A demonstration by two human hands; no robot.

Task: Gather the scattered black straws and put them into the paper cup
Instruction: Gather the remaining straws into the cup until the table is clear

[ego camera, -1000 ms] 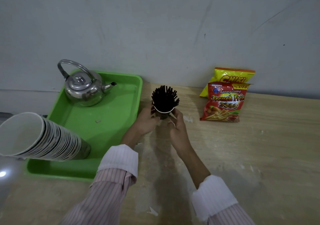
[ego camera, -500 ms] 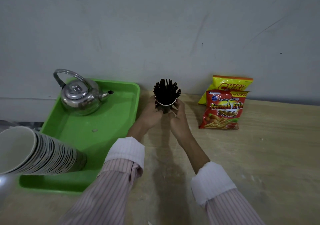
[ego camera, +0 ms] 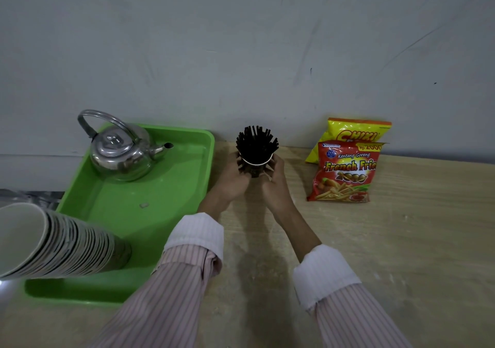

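A bunch of black straws [ego camera: 256, 144] stands upright in a paper cup [ego camera: 256, 166] near the wall, fanning out above its white rim. My left hand [ego camera: 232, 179] wraps the cup's left side and my right hand [ego camera: 276, 181] wraps its right side, fingers curled round it. Most of the cup's wall is hidden by my fingers. No loose straws show on the wooden table [ego camera: 388, 240].
A green tray [ego camera: 150, 213] lies to the left, holding a steel kettle [ego camera: 120, 152] and a stack of paper cups [ego camera: 53, 243] on its side. Two snack bags [ego camera: 345, 171] lean at the wall to the right. The grey wall stands close behind the cup.
Both hands have carried the cup of straws farther from me, toward the wall. The grip on the cup is the same.
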